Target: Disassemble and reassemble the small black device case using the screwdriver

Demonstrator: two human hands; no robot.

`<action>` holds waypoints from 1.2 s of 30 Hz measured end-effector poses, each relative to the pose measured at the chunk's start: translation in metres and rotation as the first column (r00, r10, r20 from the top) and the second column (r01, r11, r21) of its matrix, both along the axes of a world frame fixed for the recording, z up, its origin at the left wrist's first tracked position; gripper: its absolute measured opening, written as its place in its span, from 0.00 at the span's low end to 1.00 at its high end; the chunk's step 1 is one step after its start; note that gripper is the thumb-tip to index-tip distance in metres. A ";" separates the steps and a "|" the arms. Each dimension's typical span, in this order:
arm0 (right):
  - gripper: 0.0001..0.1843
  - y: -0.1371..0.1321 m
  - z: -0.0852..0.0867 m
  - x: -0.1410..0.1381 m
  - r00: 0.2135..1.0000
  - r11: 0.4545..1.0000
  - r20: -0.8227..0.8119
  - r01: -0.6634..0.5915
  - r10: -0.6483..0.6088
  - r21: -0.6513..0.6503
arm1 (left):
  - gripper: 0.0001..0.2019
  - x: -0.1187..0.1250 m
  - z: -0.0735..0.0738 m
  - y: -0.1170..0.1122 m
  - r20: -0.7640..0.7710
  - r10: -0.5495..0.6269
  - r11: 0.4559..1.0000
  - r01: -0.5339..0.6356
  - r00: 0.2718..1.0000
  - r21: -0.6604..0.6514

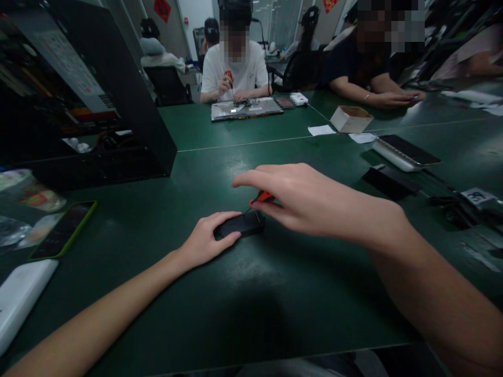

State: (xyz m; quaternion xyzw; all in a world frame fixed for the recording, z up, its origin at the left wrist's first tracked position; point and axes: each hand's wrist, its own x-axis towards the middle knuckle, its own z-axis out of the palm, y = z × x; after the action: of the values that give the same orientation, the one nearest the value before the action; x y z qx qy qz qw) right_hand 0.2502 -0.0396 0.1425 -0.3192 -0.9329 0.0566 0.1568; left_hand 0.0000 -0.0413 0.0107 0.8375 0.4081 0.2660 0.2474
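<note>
On the green table lies a small black box-shaped device [244,225], its kind unclear. My left hand [206,238] is closed around its left end, with thumb and fingers on opposite sides. My right hand [301,196] grips a screwdriver with a red and black handle [262,198]. Its thin shaft slants down to the top of the device, near the right end. The index finger of my right hand stretches forward above the handle. Most of the handle is hidden behind that hand.
Left are a phone in a green case [66,230], a white case [25,293], a plastic cup [31,191] and a black cabinet [129,94]. Right are a white device [404,152] and black parts [393,183]. Across the table a person [236,68] works on a flat panel [247,109].
</note>
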 end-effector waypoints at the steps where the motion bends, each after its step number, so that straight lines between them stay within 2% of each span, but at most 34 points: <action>1: 0.22 -0.001 0.000 0.002 0.999 0.999 0.003 -0.034 0.034 -0.020 | 0.22 0.000 0.000 0.000 -0.006 0.000 1.000 0.000 1.000 0.002; 3: 0.23 -0.002 0.001 0.006 0.998 0.997 0.023 -0.059 0.061 -0.057 | 0.22 0.000 0.000 0.000 -0.018 0.002 1.000 -0.002 1.000 0.002; 5: 0.21 -0.004 0.002 0.006 0.999 0.997 0.028 -0.033 0.035 -0.065 | 0.22 0.000 0.000 0.000 -0.025 0.010 1.000 -0.010 1.000 -0.002; 8: 0.19 -0.002 0.002 0.002 0.997 0.997 0.012 0.071 -0.070 -0.044 | 0.22 -0.001 0.002 -0.002 -0.019 0.009 1.000 -0.009 1.000 0.002; 11: 0.17 0.002 0.000 -0.002 0.985 0.985 -0.014 0.170 -0.170 -0.033 | 0.24 -0.002 0.005 -0.004 -0.024 -0.057 0.998 0.057 0.998 -0.001; 13: 0.14 0.005 -0.002 -0.002 0.990 0.991 -0.068 0.123 -0.126 -0.050 | 0.26 -0.003 0.006 -0.005 -0.007 -0.108 0.994 0.108 0.994 0.004; 15: 0.15 0.006 -0.003 0.000 0.992 0.996 -0.128 -0.012 0.001 -0.083 | 0.30 -0.004 0.006 -0.005 0.047 -0.132 0.991 0.132 0.990 -0.011; 18: 0.16 0.004 -0.002 0.002 0.980 0.982 -0.151 -0.146 0.127 -0.121 | 0.36 -0.006 0.005 -0.003 0.174 -0.149 0.974 0.175 0.973 -0.146; 21: 0.12 0.003 -0.001 0.001 0.983 0.979 -0.126 -0.150 0.133 -0.135 | 0.40 -0.009 0.005 -0.001 0.282 -0.219 0.910 0.300 0.934 -0.286; 24: 0.09 0.004 0.000 -0.002 0.991 0.990 -0.108 -0.094 0.082 -0.110 | 0.43 -0.010 0.004 -0.002 0.250 -0.271 0.882 0.344 0.930 -0.321; 29: 0.07 0.001 0.000 -0.004 0.999 0.998 -0.023 0.026 -0.027 -0.065 | 0.42 -0.004 0.003 -0.005 0.110 -0.221 0.945 0.240 0.969 -0.220; 32: 0.08 -0.004 0.003 -0.004 0.994 0.996 0.064 0.087 -0.085 -0.036 | 0.40 -0.002 0.003 -0.003 -0.048 -0.204 0.977 0.200 0.978 -0.076; 36: 0.10 -0.009 0.006 -0.003 0.990 0.999 0.138 0.028 -0.022 -0.042 | 0.45 -0.008 0.004 0.003 -0.303 -0.139 0.970 0.191 0.943 0.151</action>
State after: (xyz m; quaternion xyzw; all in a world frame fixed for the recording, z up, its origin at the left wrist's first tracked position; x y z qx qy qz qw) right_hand 0.2468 -0.0484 0.1484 -0.3375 -0.9359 0.0529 0.0856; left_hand -0.0076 -0.0382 0.0147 0.9176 0.3426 0.1540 0.1302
